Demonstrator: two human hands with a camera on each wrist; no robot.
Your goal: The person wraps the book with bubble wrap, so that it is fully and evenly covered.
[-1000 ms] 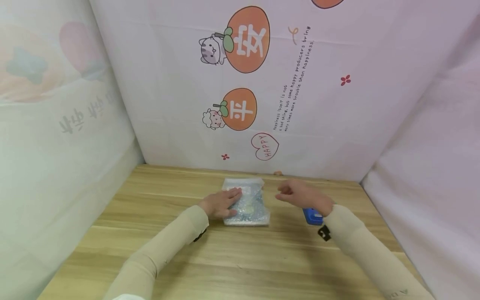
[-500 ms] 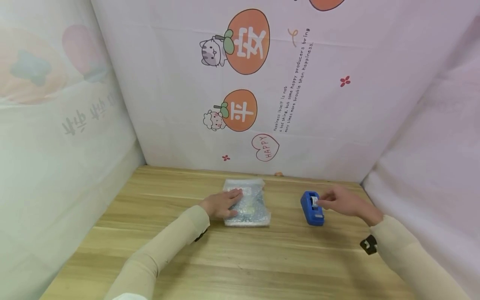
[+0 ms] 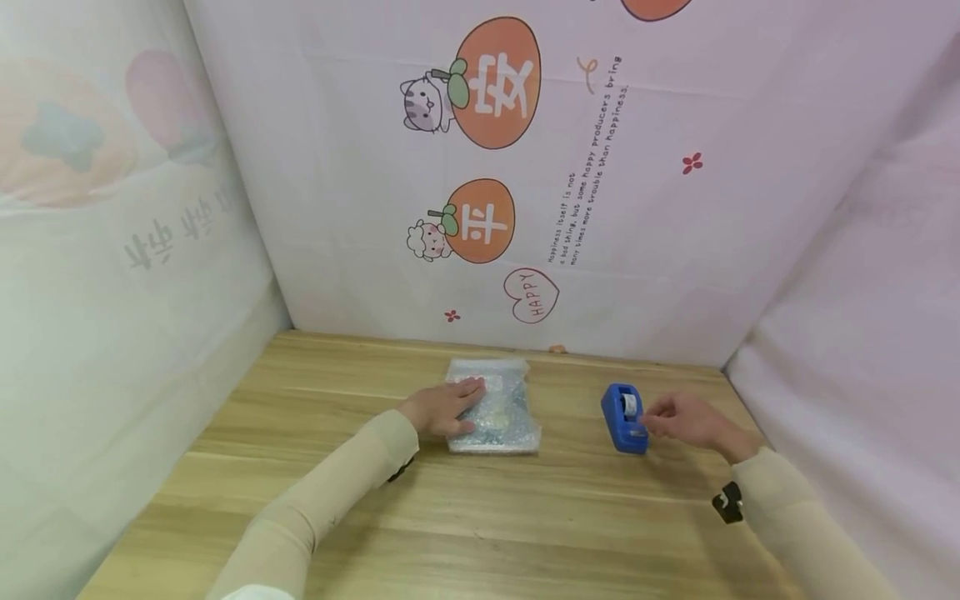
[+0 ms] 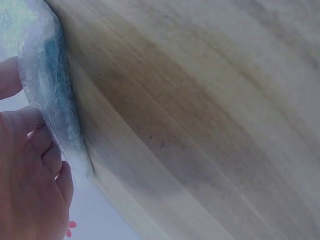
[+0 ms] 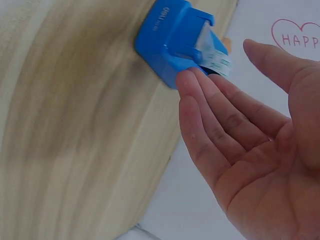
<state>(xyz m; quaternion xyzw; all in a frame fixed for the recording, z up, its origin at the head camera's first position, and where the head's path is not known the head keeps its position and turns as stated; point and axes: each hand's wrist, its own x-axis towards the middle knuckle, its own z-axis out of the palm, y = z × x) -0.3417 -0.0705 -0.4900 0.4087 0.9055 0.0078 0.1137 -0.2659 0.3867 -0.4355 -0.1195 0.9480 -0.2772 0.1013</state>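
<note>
A flat, bluish package in bubble wrap (image 3: pixel 507 408) lies on the wooden table. My left hand (image 3: pixel 441 409) rests on its left side with fingers extended; in the left wrist view the hand (image 4: pixel 30 175) touches the edge of the wrap. To the right stands a blue tape dispenser (image 3: pixel 617 425) with a white tape roll (image 3: pixel 629 405) in it. Beside the dispenser's right side is my right hand (image 3: pixel 692 419). In the right wrist view its fingers are extended near the dispenser (image 5: pixel 167 37), thumb apart from them, with nothing held.
The wooden table (image 3: pixel 480 517) meets a printed cloth wall (image 3: pixel 360 275) at the back. More cloth hangs at the left (image 3: pixel 135 333) and right (image 3: pixel 855 350). Between package and dispenser runs a strip of table.
My right hand moved right from near the package to the dispenser's tape roll, uncovering the dispenser, then shifted slightly toward its near end. My left hand stayed on the package.
</note>
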